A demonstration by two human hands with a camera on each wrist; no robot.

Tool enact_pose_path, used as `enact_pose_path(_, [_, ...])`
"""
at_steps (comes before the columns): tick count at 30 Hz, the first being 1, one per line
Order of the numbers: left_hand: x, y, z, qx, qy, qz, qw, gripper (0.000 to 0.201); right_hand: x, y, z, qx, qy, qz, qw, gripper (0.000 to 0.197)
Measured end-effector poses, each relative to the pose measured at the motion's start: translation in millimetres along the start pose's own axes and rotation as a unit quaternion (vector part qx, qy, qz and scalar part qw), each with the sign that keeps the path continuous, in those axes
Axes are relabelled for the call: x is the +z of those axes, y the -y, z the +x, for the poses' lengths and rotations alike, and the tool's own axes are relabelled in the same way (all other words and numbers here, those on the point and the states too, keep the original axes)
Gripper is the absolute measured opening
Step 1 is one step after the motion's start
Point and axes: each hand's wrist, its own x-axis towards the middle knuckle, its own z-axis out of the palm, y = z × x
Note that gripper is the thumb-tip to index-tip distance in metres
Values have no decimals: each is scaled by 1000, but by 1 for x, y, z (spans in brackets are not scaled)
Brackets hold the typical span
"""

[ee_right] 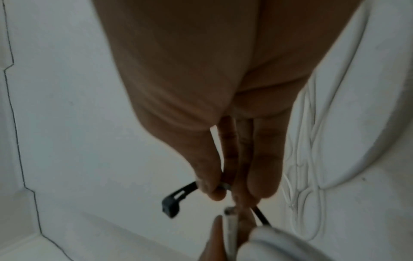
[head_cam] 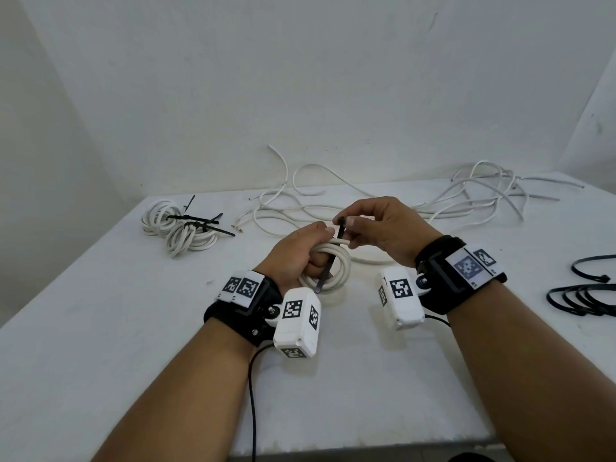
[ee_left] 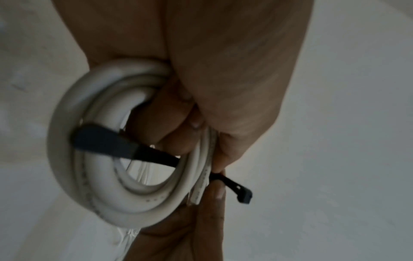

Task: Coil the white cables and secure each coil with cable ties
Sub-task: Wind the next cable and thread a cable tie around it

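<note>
My left hand (head_cam: 301,253) grips a small coil of white cable (head_cam: 336,271) above the table's middle, fingers curled through its ring (ee_left: 107,159). A black cable tie (head_cam: 328,266) runs through the coil, its tail hanging toward me. My right hand (head_cam: 373,225) pinches the tie's head end (head_cam: 340,222) just above the coil; the wrist views show that black head (ee_right: 173,204) (ee_left: 242,195) sticking out past the fingertips. The cable's cut end (ee_right: 230,219) lies beside my left thumb.
Two tied coils (head_cam: 180,228) lie at the far left of the white table (head_cam: 133,328). Loose white cables (head_cam: 473,195) sprawl along the back by the wall. Spare black ties (head_cam: 583,295) lie at the right edge. A black lead (head_cam: 251,395) hangs from my left wrist.
</note>
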Motion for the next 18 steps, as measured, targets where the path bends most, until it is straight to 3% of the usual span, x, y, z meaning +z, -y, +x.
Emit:
enact_pose_path(7, [9, 6, 1, 80, -51, 41, 995, 7, 3, 1, -2, 2, -13, -89, 996, 12])
enact_pose_path(13, [11, 6, 1, 107, -64, 42, 991, 9, 8, 0, -2, 19, 17, -22, 999, 13])
enact_pose_path(16, [8, 1, 4, 98, -96, -26, 990, 18, 4, 3, -4, 2, 42, 18, 999, 11])
enact_pose_path(18, [0, -2, 7, 81, -124, -81, 986, 22, 4, 5, -6, -14, 90, 31, 995, 21])
